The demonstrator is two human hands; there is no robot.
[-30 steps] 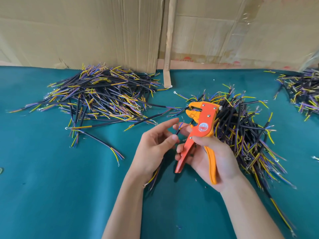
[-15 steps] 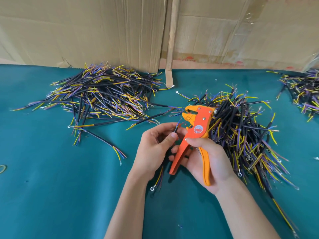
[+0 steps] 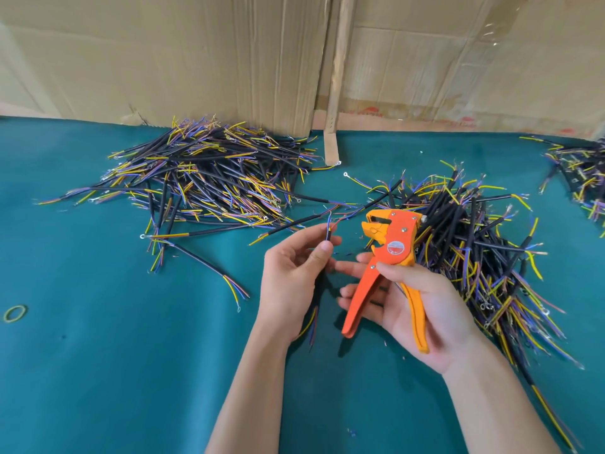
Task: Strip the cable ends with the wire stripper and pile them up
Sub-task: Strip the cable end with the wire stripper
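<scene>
My left hand (image 3: 291,273) pinches a short black cable (image 3: 328,235) between thumb and fingers; its coloured wire ends stick up above my fingertips and its lower end hangs below my palm. My right hand (image 3: 415,309) holds the orange wire stripper (image 3: 389,253) by its handles, jaws pointing up and left, a short gap from the cable's tip. A big pile of black cables (image 3: 209,185) with yellow, blue and purple ends lies at the back left. Another pile (image 3: 471,244) lies just right of the stripper.
Everything lies on a teal table cover (image 3: 131,355). Cardboard sheets (image 3: 196,54) stand along the back edge. A third cable heap (image 3: 582,178) sits at the far right. A yellow rubber band (image 3: 14,313) lies at the left. Small insulation scraps dot the cloth near my hands.
The cable end has come out of the stripper's jaws; my left hand has drawn it a little to the left. The stripper's handles have spread apart.
</scene>
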